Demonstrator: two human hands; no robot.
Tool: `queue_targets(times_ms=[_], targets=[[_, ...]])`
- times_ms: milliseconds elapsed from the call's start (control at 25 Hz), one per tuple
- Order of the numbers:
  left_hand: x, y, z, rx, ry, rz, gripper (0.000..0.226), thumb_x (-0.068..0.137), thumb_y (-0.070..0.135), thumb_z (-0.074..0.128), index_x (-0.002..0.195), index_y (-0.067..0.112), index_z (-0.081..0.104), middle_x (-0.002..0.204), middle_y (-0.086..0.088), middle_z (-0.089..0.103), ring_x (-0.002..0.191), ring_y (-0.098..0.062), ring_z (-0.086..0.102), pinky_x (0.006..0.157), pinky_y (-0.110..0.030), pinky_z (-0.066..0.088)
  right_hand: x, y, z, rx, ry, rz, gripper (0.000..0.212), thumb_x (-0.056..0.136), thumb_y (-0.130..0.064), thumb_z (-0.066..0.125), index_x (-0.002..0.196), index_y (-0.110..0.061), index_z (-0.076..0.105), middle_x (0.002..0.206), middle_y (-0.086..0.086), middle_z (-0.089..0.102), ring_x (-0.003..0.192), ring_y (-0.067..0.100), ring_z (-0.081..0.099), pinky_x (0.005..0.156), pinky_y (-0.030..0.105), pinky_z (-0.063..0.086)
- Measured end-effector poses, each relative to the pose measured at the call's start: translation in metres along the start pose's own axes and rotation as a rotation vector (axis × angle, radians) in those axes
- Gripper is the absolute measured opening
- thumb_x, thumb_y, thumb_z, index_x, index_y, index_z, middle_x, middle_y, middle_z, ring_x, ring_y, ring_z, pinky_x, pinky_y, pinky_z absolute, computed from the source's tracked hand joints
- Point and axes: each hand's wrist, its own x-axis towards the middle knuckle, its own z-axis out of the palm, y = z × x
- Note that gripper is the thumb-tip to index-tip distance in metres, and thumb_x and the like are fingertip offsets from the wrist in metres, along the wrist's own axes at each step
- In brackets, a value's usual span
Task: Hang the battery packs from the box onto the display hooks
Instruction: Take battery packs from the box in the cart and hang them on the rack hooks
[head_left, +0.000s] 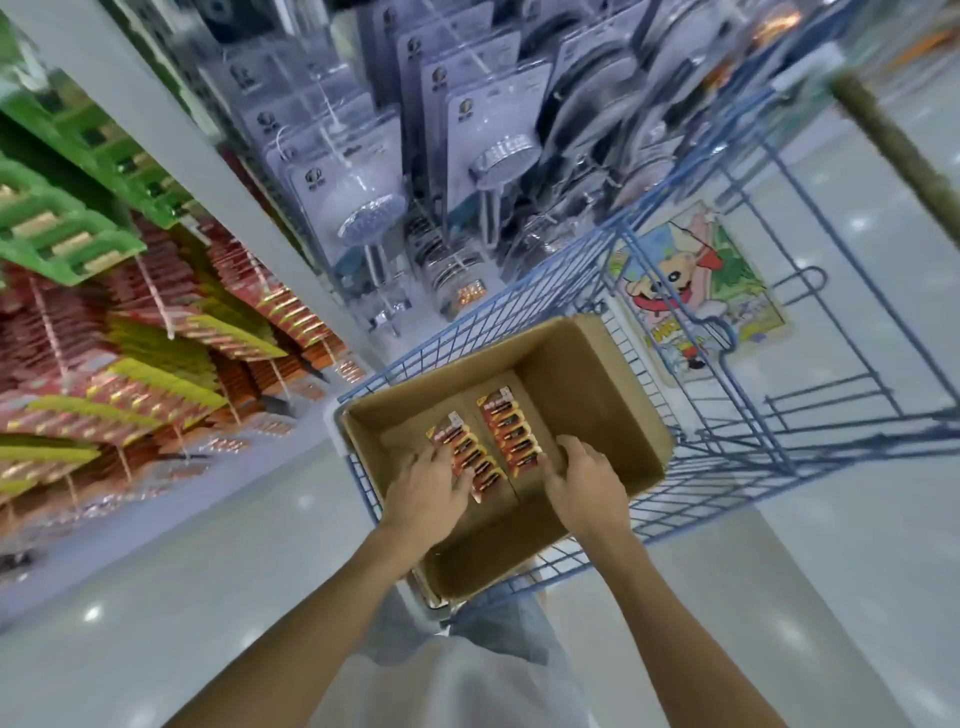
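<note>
Left fingers (453, 484) on one battery pack (464, 448), right fingers (567, 446) beside second pack (511, 434)

glossy pale floor (156, 571), perhaps tiled.

This is a shop aisle. A blue wire shopping cart (675, 493) stands on a glossy pale floor (156, 545). Left of the cart, red and gold battery packs (156, 384) hang in rows on display hooks (156, 299), with green packs (67, 228) above them. Beyond the cart, shower heads (506, 163) in clear blister packaging hang in tiers.
</note>
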Motion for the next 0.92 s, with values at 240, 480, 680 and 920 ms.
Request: queue_targets(times_ms=[240,480,680,920], targets=[[0.049,0.008,0.043,-0.011,-0.053,-0.189,0.050,0.108,0.042,0.042,0.149,0.015,0.045,0.146,-0.009,0.054,0.136,-0.031,0.050,0.108,-0.042,0.046,0.088,0.012,0.023,-0.120,-0.180,-0.126,0.036,0.105,-0.044,0.049,0.122,-0.013,0.060,0.116,0.007,0.069,0.111,0.028,0.065,0.091,0.044,0.056],[0.112,0.011,0.104,-0.158,-0.119,-0.397,0.034,0.107,0.038,0.048,0.132,0.017,0.057,0.124,-0.009,0.068,0.112,-0.028,0.066,0.090,-0.038,0.052,0.166,0.024,0.081,-0.231,-0.375,-0.085,0.036,0.103,-0.044,0.052,0.117,-0.013,0.062,0.116,0.011,0.070,0.110,0.033,0.067,0.094,0.044,0.055],[0.159,0.006,0.160,-0.429,-0.038,-0.686,0.052,0.100,0.055,0.052,0.136,0.016,0.051,0.124,-0.007,0.066,0.111,-0.031,0.065,0.089,-0.037,0.050,0.206,0.043,0.132,-0.247,-0.426,-0.037,0.026,0.101,-0.041,0.055,0.113,-0.017,0.054,0.109,0.005,0.064,0.107,0.029,0.065,0.084,0.034,0.049],[0.189,0.002,0.202,-0.687,0.100,-1.000,0.104,0.085,0.054,0.078,0.157,0.010,0.017,0.156,-0.016,0.029,0.140,-0.039,0.037,0.108,-0.050,0.043,0.227,0.062,0.182,-0.217,-0.417,0.050,0.082,0.096,-0.050,0.061,0.157,-0.012,0.022,0.156,0.015,0.035,0.137,0.036,0.047,0.107,0.050,0.048]])
